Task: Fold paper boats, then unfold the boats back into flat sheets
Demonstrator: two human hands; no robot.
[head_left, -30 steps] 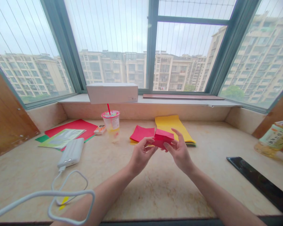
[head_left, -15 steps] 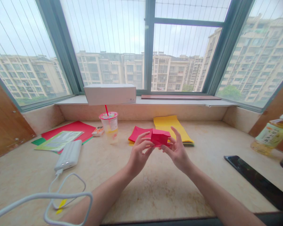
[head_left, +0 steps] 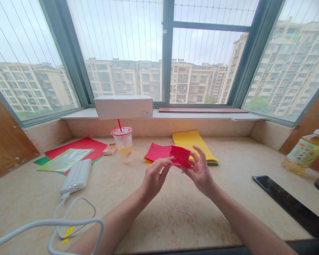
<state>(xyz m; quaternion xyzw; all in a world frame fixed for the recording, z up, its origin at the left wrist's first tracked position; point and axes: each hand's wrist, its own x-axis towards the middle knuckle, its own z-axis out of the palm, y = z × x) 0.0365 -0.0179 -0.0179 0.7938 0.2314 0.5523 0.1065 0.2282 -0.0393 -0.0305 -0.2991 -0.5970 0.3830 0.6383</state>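
A small folded red paper piece, with creased, box-like sides, is held up between both hands over the counter. My left hand pinches its lower left edge with thumb and fingers. On the other side, my right hand grips the right edge, its index finger raised clear of the paper. Behind the folded piece lies a stack of red paper, with a yellow edge showing under it. Yellow paper sheets lie just beyond, with a green edge beneath.
To the left are a cup with a straw, a small orange-white packet, red paper, a white power bank and its cable. A white box sits on the sill. A black phone and a bottle stand right.
The folded red paper has tilted, showing more of its inside. My left fingers have drawn closer together and slid lower on its edge; my right hand has barely moved.
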